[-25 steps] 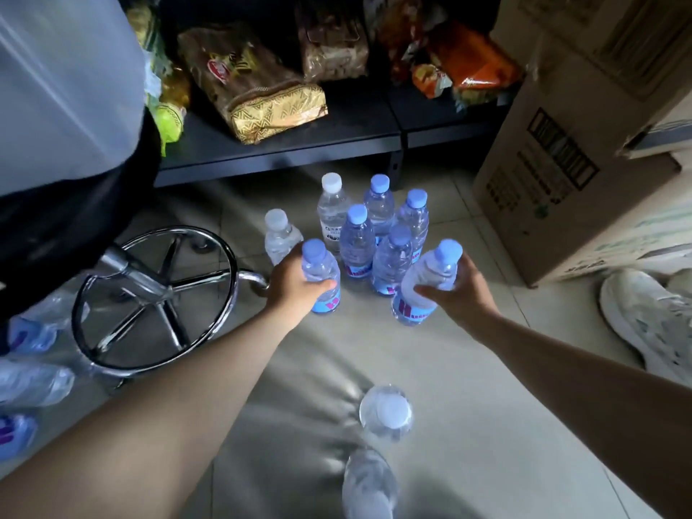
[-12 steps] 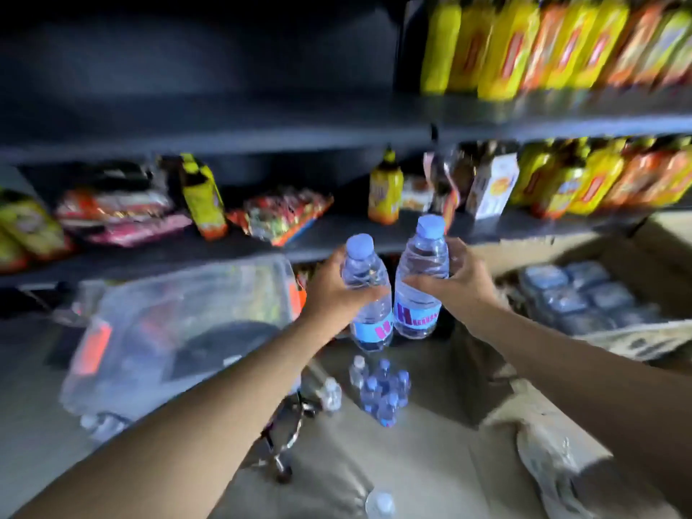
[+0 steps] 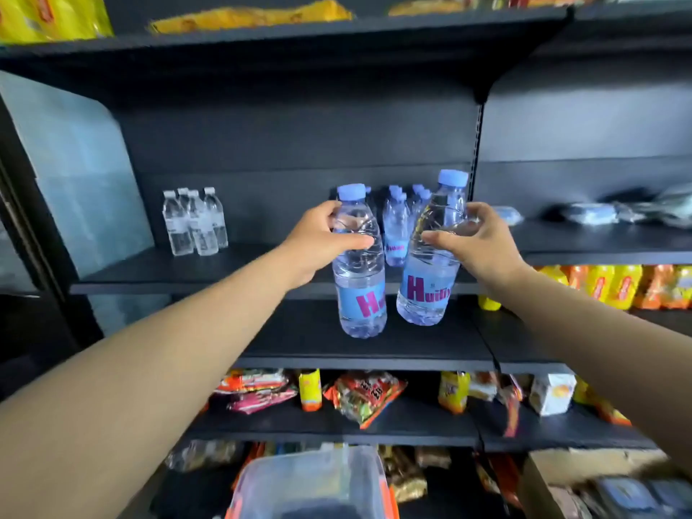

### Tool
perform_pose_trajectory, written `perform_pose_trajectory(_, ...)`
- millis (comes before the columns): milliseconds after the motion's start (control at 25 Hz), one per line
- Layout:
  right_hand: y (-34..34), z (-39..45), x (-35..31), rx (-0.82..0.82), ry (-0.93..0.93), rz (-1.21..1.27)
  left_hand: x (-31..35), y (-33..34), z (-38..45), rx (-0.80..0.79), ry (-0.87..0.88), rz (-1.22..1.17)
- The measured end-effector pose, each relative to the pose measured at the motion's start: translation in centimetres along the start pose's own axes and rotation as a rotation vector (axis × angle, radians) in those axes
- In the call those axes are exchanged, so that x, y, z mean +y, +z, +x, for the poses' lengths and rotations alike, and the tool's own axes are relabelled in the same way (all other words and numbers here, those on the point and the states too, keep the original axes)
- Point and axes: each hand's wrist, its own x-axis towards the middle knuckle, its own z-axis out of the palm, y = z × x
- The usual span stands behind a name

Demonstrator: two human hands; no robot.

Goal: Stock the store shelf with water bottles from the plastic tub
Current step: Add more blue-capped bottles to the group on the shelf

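Shelf [image 3: 262, 271] of dark metal holds bottle clusters; left hand [image 3: 318, 241] and right hand [image 3: 483, 245] fingers each grip a bottle.

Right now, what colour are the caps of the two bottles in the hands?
Light blue, both caps; seen clearly in the head view.

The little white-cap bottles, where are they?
In the head view, the little white-cap bottles stand in a huddle on the left of the dark shelf, left of the left hand and its blue-cap bottle.
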Motion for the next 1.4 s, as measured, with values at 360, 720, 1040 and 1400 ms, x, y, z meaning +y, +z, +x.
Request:
perform_pose_trajectory(360, 11.0, 13.1, 6.8, -0.036, 0.003, 0.040, -7.6, -6.1, 13.5, 0.042, -0.004, -0.022)
perform_pose_trajectory(720, 16.5, 26.0, 20.8, -0.142, 0.114, -0.034, -19.5, -8.8, 28.9, -0.029, -0.118, 0.016)
perform_pose_trajectory(1040, 17.6, 28.6, 26.0, -0.209, 0.101, 0.030, -22.8, -10.7, 33.7, -0.300, -0.118, 0.039)
perform_pose_trajectory(1400, 19.4, 30.4, 29.2, 0.019, 0.101, 0.058, -28.6, -7.6, 35.0, -0.021, -0.067, -0.147)
